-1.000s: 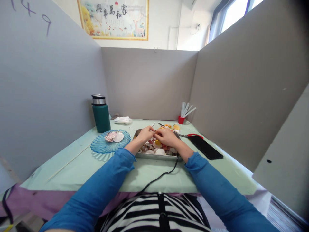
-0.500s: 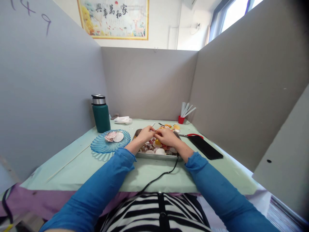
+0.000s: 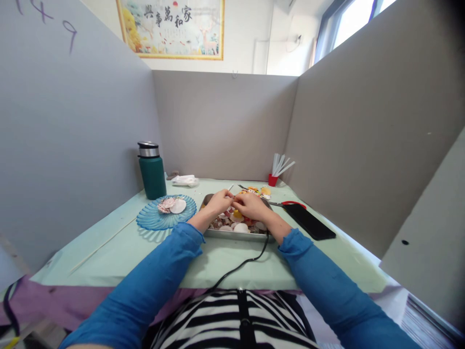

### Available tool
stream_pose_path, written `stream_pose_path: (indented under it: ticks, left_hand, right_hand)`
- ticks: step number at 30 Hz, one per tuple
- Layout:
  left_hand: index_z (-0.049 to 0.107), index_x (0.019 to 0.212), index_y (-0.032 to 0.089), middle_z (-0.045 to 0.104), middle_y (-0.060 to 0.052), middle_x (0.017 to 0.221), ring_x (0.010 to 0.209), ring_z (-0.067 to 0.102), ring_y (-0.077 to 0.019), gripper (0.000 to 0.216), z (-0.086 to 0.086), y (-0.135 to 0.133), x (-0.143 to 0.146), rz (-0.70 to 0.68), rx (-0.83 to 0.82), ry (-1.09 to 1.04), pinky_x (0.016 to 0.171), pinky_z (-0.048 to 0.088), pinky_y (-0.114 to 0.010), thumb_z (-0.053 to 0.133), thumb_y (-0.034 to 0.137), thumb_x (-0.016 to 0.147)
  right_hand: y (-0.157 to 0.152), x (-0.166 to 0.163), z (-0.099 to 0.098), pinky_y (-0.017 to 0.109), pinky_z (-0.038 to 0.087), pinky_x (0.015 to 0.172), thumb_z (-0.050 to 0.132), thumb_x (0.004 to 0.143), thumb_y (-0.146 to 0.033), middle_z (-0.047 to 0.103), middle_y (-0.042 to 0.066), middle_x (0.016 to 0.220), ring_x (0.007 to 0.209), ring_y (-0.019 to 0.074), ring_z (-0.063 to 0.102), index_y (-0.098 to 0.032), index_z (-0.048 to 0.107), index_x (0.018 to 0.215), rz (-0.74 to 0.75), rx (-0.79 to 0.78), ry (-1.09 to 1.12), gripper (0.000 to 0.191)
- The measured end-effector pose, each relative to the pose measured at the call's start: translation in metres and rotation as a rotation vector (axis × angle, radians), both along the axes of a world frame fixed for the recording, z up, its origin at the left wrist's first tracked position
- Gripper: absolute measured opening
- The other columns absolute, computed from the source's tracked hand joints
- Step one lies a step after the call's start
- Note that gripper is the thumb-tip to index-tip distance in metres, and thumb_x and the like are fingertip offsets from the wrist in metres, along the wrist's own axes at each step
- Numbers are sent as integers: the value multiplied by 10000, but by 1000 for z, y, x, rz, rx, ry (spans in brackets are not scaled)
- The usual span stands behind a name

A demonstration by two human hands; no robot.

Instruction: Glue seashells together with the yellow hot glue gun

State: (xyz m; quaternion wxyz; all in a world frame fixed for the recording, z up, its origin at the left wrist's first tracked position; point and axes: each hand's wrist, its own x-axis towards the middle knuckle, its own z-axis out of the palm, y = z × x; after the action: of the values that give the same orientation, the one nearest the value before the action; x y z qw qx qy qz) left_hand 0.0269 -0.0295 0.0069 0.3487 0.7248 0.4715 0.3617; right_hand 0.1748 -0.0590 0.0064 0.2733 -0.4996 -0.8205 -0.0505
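Both my hands meet over a metal tray (image 3: 240,236) filled with seashells (image 3: 240,227). My left hand (image 3: 219,201) has its fingers pinched together, and a thin white tip shows just beyond them. My right hand (image 3: 250,205) is curled inward, its fingertips bunched against those of the left. Whatever lies between the fingers is too small and covered to name. A black cord (image 3: 241,265) runs from the tray's right side, near my right wrist, down over the table edge. More shells and yellow pieces (image 3: 256,191) lie behind the tray.
On the left, a blue fluted glass plate (image 3: 154,220) holds several shells, with a green bottle (image 3: 151,177) behind it. A white packet (image 3: 185,181) lies at the back. To the right are a black phone (image 3: 310,223), red-handled scissors (image 3: 296,203) and a red cup (image 3: 273,180) of white sticks.
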Motion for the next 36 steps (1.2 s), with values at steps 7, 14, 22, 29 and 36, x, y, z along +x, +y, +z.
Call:
stream_pose_path:
  ticks: [7, 14, 22, 29, 36]
  left_hand:
    - [562, 848, 149, 596, -58, 847, 663, 585, -132, 113, 2, -2, 0, 3, 0, 8, 453, 504, -195, 530, 157, 740]
    - [566, 852, 157, 600, -40, 815, 640, 579, -118, 106, 1, -2, 0, 14, 22, 34, 470, 499, -190, 552, 184, 750]
    - [570, 855, 154, 604, -58, 828, 666, 592, -140, 131, -1, 2, -1, 6, 66, 75, 462, 485, -188, 521, 156, 734]
    - [556, 838, 156, 590, -51, 784, 611, 587, -140, 121, 3, -6, -1, 17, 48, 91, 449, 491, -215, 502, 139, 730]
    - [565, 874, 144, 621, -61, 819, 575, 588, -125, 139, 7, -10, 0, 24, 30, 108, 449, 485, -203, 512, 143, 745]
  right_hand:
    - [-1, 0, 0, 229, 282, 563, 489, 850, -308, 633, 14, 666, 629, 126, 508, -182, 672, 786, 3, 0, -6, 232]
    - [-1, 1, 1, 231, 286, 570, 480, 853, -302, 634, 13, 664, 625, 127, 509, -181, 670, 798, 1, -15, -17, 232]
    - [1, 1, -1, 231, 278, 562, 486, 850, -299, 636, 12, 670, 628, 125, 510, -183, 663, 782, 14, 1, -18, 222]
    - [1, 1, -1, 233, 276, 565, 493, 845, -284, 648, 17, 681, 626, 127, 511, -176, 664, 791, 24, -5, -30, 210]
    - [2, 1, -2, 234, 285, 572, 489, 851, -297, 663, 21, 700, 639, 128, 529, -173, 665, 804, 20, -14, -39, 220]
